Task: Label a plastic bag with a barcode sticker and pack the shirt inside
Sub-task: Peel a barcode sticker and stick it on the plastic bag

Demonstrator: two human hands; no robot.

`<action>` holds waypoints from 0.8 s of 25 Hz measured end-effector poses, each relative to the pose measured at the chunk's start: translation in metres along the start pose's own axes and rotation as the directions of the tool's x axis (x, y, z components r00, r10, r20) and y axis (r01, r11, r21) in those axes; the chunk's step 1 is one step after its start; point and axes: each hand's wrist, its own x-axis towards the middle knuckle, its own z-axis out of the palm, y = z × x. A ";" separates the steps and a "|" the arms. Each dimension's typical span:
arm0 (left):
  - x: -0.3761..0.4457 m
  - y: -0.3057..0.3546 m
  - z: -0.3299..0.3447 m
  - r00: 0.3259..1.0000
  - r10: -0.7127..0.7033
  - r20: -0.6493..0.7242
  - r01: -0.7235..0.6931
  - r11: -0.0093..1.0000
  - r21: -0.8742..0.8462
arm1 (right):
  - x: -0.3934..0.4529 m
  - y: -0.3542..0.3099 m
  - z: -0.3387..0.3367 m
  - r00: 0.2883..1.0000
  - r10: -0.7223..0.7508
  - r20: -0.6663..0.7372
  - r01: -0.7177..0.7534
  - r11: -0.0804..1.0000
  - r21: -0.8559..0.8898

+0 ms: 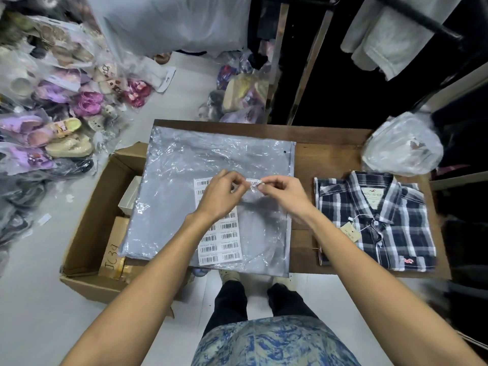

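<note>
A clear plastic bag (184,180) lies flat on the wooden table (330,149). On it rests a white sheet of barcode stickers (227,241), partly hidden by my left wrist. My left hand (220,194) and my right hand (282,192) meet above the bag, and both pinch a single small barcode sticker (254,183) stretched between their fingertips. A folded navy and white plaid shirt (375,220) with a paper tag lies on the table to the right of the bag, untouched.
An open cardboard box (92,225) holding smaller boxes stands on the floor at the left, under the bag's edge. A crumpled plastic bundle (401,146) sits at the table's back right. Bagged shoes (52,114) pile up on the left; clothes hang at the back right.
</note>
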 end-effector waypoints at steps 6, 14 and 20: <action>0.027 0.014 0.012 1.000 0.004 0.012 -0.004 1.000 0.021 | 0.009 -0.005 -0.030 0.999 0.001 -0.052 -0.001 1.000 -0.006; 0.065 0.029 0.020 0.993 -0.089 0.071 0.097 0.989 -0.112 | 0.029 -0.010 -0.050 0.981 0.007 -0.193 -0.003 1.000 0.021; 0.102 0.035 0.032 0.987 -0.143 0.069 0.145 0.989 -0.024 | 0.058 -0.016 -0.064 0.957 0.052 -0.287 -0.046 0.999 0.028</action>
